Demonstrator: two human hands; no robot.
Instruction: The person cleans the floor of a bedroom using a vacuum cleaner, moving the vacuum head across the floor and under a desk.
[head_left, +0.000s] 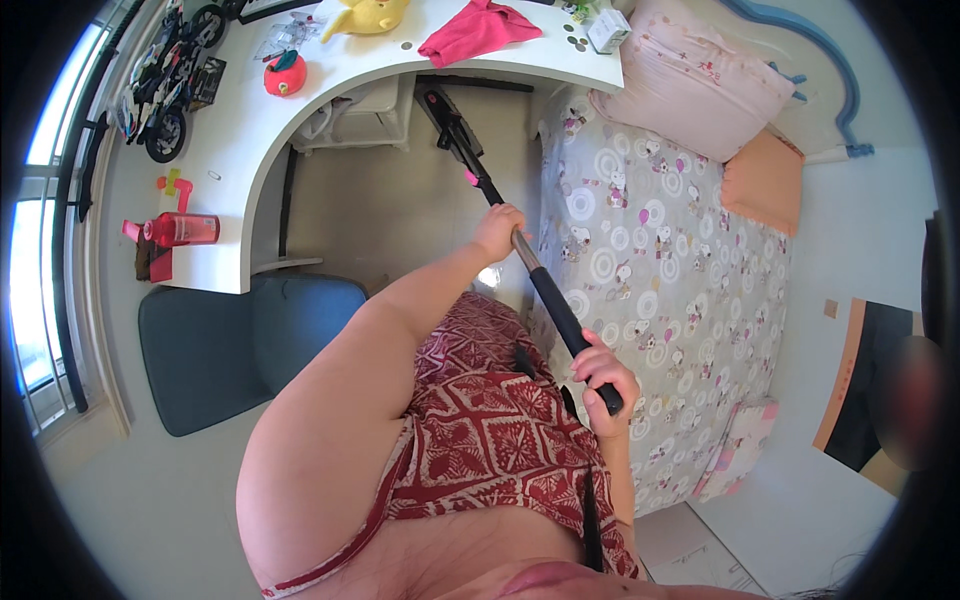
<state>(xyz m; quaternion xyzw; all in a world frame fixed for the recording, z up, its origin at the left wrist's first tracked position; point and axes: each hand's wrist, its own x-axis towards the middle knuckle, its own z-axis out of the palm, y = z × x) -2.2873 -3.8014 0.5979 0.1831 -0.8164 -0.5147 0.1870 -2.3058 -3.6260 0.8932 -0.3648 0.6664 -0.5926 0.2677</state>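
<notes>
A long-handled floor mop (553, 300) runs slantwise across the middle of the view. My left hand (499, 231) wraps around its metal pole, partway down. Higher up, my right hand (607, 382) grips the black foam sleeve close to the handle's top end. At the far end, the dark mop head (448, 120) is down by the tiled floor (360, 210) under the curved desk, beside a white drawer unit (375, 116). A small pink part (472, 178) sits on the pole just above the head. The underside of the head is hidden.
The white curved desk (225, 135) carries a model motorcycle (169, 90), a pink bottle (187, 229), a yellow plush toy (367, 15) and a pink cloth (480, 31). A blue-grey chair (202, 352) stands left. To the right is a bed (675, 300) with pillows (690, 75).
</notes>
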